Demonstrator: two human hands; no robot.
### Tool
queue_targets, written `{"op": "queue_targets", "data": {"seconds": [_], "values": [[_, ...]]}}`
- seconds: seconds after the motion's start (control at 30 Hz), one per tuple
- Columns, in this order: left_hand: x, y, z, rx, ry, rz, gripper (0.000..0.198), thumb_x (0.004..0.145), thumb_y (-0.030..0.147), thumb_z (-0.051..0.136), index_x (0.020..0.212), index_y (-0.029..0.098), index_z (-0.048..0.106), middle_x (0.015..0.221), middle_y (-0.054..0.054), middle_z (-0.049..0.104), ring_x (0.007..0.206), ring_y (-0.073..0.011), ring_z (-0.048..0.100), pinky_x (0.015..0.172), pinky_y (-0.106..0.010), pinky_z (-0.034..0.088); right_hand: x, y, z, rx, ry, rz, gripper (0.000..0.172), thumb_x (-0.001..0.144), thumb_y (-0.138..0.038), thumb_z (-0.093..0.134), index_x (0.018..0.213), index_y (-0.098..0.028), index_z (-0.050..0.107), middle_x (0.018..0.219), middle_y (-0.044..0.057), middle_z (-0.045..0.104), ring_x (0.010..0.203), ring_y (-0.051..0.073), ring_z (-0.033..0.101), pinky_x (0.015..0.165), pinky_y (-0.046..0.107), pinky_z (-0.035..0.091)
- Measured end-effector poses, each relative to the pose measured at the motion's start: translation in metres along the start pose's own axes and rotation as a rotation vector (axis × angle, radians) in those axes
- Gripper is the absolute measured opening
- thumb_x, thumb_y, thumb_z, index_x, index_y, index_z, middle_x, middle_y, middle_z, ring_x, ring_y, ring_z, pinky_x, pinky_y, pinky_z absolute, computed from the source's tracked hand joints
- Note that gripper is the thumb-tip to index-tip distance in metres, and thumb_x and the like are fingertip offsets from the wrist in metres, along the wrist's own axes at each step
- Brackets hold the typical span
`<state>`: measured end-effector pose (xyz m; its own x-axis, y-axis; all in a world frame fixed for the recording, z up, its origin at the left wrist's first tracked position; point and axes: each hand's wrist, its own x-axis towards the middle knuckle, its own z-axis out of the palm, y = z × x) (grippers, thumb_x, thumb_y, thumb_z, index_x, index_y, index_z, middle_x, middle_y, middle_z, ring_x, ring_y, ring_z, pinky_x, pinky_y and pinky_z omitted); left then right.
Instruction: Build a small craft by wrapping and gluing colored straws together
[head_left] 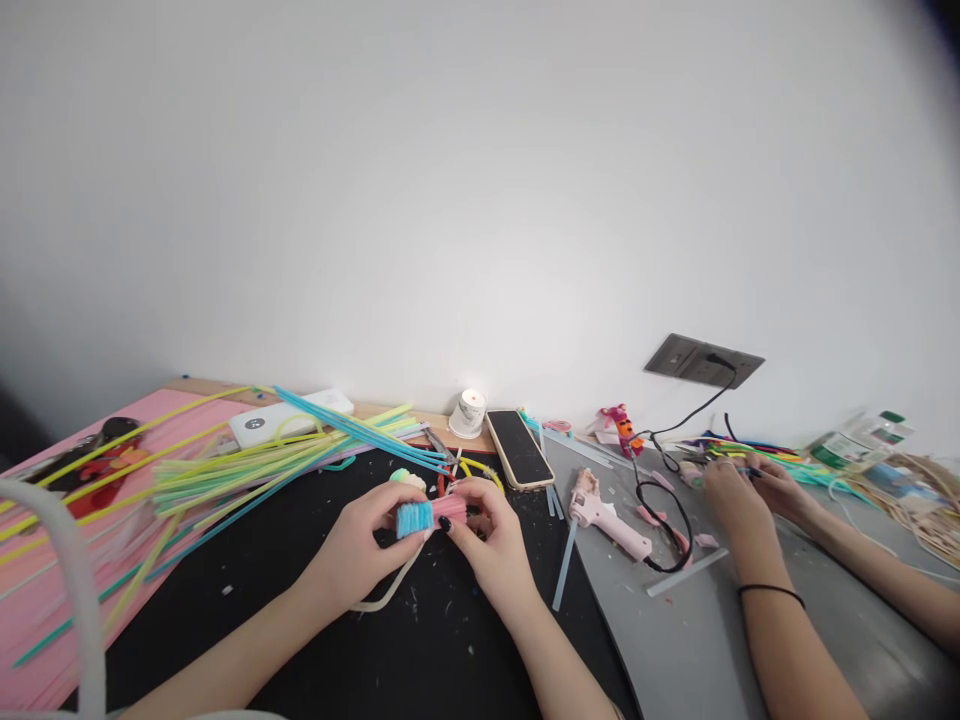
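Between my hands is a fuzzy craft piece of blue and pink pipe cleaners (pixel 414 518). My left hand (pixel 364 545) pinches its blue end between thumb and fingers. My right hand (pixel 491 540) grips the pink part, thumb in front; its far end is partly hidden by the fingers. Just behind my left fingers sits a pale green and cream fuzzy piece (pixel 407 481). Beyond my right hand, a yellow and red item (pixel 480 468) is partly covered. A cream strip (pixel 390 594) curves on the black mat (pixel 330 650) below the piece.
Loose pipe cleaners (pixel 247 470) and a white power bank (pixel 289 418) lie left. A paper cup (pixel 468 414) and phone (pixel 519 448) stand behind. Right are a pink glue gun (pixel 611 520), its cable, glue sticks (pixel 565 570) and another person's hands (pixel 739 495).
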<state>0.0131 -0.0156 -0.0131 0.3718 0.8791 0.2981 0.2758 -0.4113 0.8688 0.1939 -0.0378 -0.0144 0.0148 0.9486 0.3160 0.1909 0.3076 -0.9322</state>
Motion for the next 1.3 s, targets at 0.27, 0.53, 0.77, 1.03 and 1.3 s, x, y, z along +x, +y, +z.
{"op": "queue_targets", "data": {"seconds": [0.27,0.53,0.77,1.03,1.3], "values": [[0.000,-0.004,0.001,-0.025,0.007,-0.013,0.017,0.080,0.024,0.061,0.097,0.019,0.061,0.095,-0.004,0.066,0.085,-0.0193,0.064,0.075,-0.029,0.054,-0.002,0.002,0.002,0.097,-0.026,0.094,0.025,0.073,-0.016,0.066,0.097,-0.022,0.063,0.097,0.006,0.067,0.088,0.021,0.064,0.073,0.030,0.051],[0.000,-0.005,0.002,-0.138,-0.070,-0.093,0.020,0.083,0.030,0.061,0.100,0.020,0.061,0.094,-0.002,0.066,0.083,-0.0184,0.065,0.078,-0.029,0.054,-0.002,0.006,0.002,0.106,-0.007,0.131,0.023,0.072,-0.016,0.065,0.095,-0.021,0.063,0.090,0.004,0.068,0.080,0.019,0.064,0.068,0.029,0.050],[0.000,-0.005,0.002,-0.138,-0.062,-0.095,0.022,0.081,0.031,0.063,0.101,0.020,0.060,0.096,-0.003,0.067,0.087,-0.0194,0.066,0.080,-0.030,0.055,-0.002,0.003,0.002,0.085,-0.008,0.131,0.023,0.072,-0.017,0.065,0.094,-0.020,0.063,0.092,0.005,0.069,0.082,0.020,0.065,0.070,0.030,0.051],[0.000,-0.001,0.001,-0.068,-0.051,-0.080,0.017,0.081,0.029,0.060,0.095,0.020,0.062,0.089,-0.002,0.068,0.081,-0.0185,0.066,0.075,-0.028,0.055,-0.002,0.000,0.002,-0.038,0.012,-0.016,0.024,0.071,-0.013,0.066,0.093,-0.022,0.065,0.099,0.005,0.065,0.089,0.020,0.064,0.064,0.026,0.050],[0.000,0.008,-0.001,-0.012,-0.090,-0.082,0.016,0.081,0.027,0.059,0.093,0.018,0.062,0.084,-0.001,0.067,0.076,-0.0175,0.064,0.071,-0.027,0.054,-0.001,-0.003,0.001,-0.075,-0.008,-0.098,0.026,0.071,-0.010,0.068,0.093,-0.023,0.067,0.106,0.006,0.063,0.102,0.022,0.060,0.071,0.027,0.050]]}}
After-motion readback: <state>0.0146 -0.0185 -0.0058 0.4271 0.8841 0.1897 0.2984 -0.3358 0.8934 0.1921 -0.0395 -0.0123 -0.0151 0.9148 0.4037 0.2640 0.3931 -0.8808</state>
